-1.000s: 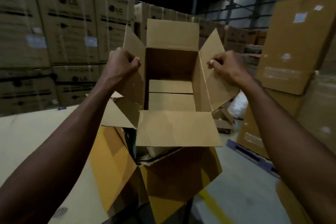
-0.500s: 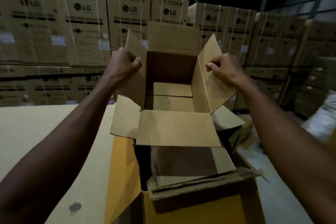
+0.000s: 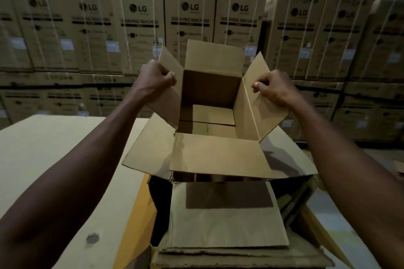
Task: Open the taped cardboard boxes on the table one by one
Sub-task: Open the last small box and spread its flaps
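Note:
An opened brown cardboard box (image 3: 215, 155) is held up in front of me, all its top flaps spread and its inside empty. My left hand (image 3: 156, 77) is shut on the box's left flap, and my right hand (image 3: 272, 87) pinches the right flap. The near flap hangs toward me and the far flap stands upright. Below the box sits a larger open carton (image 3: 306, 220) holding flattened cardboard sheets (image 3: 227, 225).
A pale cardboard-covered table (image 3: 54, 159) stretches to the left. A wall of stacked LG washing machine cartons (image 3: 190, 19) fills the background. Grey floor (image 3: 334, 212) shows at the lower right.
My view has swung left, from leaning cardboard on the right to the wall of cartons. Both hands keep their grip on the flaps, with the box now over the flattened sheets.

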